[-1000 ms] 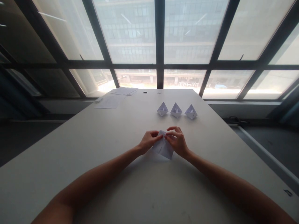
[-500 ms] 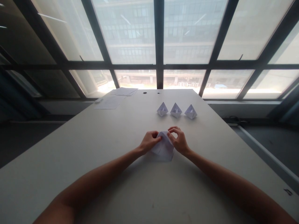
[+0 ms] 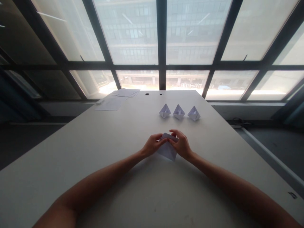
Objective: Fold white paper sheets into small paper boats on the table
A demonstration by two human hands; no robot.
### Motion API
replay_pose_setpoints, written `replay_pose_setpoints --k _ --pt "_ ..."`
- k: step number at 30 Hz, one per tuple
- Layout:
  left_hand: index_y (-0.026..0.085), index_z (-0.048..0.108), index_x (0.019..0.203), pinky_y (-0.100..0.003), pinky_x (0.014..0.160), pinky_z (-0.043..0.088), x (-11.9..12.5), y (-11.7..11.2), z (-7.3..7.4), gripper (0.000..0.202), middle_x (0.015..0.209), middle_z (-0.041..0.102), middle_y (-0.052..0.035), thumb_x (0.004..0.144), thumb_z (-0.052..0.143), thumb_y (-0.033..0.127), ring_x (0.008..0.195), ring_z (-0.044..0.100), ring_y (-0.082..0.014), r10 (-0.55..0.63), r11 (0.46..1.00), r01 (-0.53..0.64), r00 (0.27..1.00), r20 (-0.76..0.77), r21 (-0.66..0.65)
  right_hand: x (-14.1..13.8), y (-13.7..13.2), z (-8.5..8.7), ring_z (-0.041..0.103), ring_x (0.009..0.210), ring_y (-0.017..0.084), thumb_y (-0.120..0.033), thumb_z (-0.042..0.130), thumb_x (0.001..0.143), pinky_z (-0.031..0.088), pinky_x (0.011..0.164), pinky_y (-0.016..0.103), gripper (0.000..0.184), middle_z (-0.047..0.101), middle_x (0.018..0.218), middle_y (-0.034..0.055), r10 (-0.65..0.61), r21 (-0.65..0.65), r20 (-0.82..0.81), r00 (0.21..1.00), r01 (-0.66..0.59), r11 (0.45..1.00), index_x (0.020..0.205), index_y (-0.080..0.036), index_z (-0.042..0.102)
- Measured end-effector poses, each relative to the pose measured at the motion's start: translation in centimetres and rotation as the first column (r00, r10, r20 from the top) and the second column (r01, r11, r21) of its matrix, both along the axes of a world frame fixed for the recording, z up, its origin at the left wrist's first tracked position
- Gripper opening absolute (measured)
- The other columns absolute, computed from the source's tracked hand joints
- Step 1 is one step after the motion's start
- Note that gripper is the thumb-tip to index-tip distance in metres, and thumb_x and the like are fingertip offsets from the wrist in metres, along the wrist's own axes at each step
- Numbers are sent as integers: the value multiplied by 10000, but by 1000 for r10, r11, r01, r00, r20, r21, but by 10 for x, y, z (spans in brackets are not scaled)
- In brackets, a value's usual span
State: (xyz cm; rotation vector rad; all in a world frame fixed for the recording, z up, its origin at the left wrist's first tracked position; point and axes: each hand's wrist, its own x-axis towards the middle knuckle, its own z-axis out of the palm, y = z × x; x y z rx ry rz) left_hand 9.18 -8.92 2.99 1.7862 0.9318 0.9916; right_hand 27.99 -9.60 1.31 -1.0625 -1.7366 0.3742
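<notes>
On the surface [image 3: 59, 148], toward the near edge, a folded paper sheet [image 3: 168, 152] between the left hand [image 3: 153, 145] and the right hand [image 3: 181, 144], both touching it. Farther back and slightly right, three paper boats [image 3: 179, 111] in a row, just apart — and back to the left, a loose paper sheet [image 3: 110, 104], a paper stack [image 3: 125, 92] just behind it — a window [image 3: 133, 38] beyond the far edge.

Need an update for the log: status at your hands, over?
Left hand and right hand holding folded white paper. Three paper boats on the table beyond, not touching the hands.
</notes>
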Motion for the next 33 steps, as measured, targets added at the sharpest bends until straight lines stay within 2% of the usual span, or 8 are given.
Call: replay_pose_setpoints --k 3,6,11,15,20,26,30,33 --pt "177 766 939 -311 738 490 -5 -5 7 318 878 717 -71 932 609 453 807 630 -200 71 959 -65 997 -15 276 2 -4 8 607 863 235 -273 683 878 458 851 416 36 683 867 49 34 117 7 999 -34 993 906 -251 685" --pt "255 784 926 -378 881 495 -11 -10 13 175 982 723 -76 923 648 365 965 636 -221 121 821 -117 992 29 559 4 -9 14 602 918 245 -279 649 905 435 896 447 91 692 895 49 61 211 -8 998 -58 976 823 -271 687" --pt "295 777 833 -385 899 478 -18 -7 5 80 886 701 -46 878 713 308 999 621 -217 196 669 -135 981 2 731 8 -9 8 588 965 241 -228 627 911 412 924 452 143 699 936 34 38 281 63 997 -55 958 787 -282 674" --pt "289 774 872 -385 957 433 -22 7 -7 94 975 719 -59 898 691 325 1071 609 -225 139 725 12 977 -162 689 13 2 -1 572 970 229 -182 606 918 408 894 416 163 701 957 34 33 259 177 984 -79 963 788 -263 662" --pt "242 782 995 -362 955 452 -30 23 -13 250 1078 719 -107 920 637 431 1005 651 -223 -215 828 410 862 -459 382 25 15 -15 586 951 220 -53 611 841 411 863 379 206 711 922 41 100 102 350 931 -144 984 766 -233 678" --pt "192 762 1060 -345 884 488 -31 27 -17 309 1063 704 -129 881 681 431 969 657 -236 -171 861 345 889 -425 375 37 17 -21 621 930 208 26 592 767 379 917 395 314 726 948 32 194 -18 471 861 -210 978 839 -246 732" --pt "225 704 1152 -331 861 483 -33 26 -18 413 1028 703 -85 803 766 436 935 642 -228 -71 912 238 893 -444 333 39 10 -11 611 937 216 -87 684 796 383 938 408 261 713 993 42 268 -22 500 823 -297 955 966 -274 748" --pt "252 676 1199 -319 857 468 -35 25 -15 418 1057 686 -70 826 743 429 944 623 -221 -107 905 286 871 -480 316 39 7 -5 605 953 226 -221 774 790 398 929 412 262 695 1025 53 310 -40 512 801 -339 940 1042 -290 746"
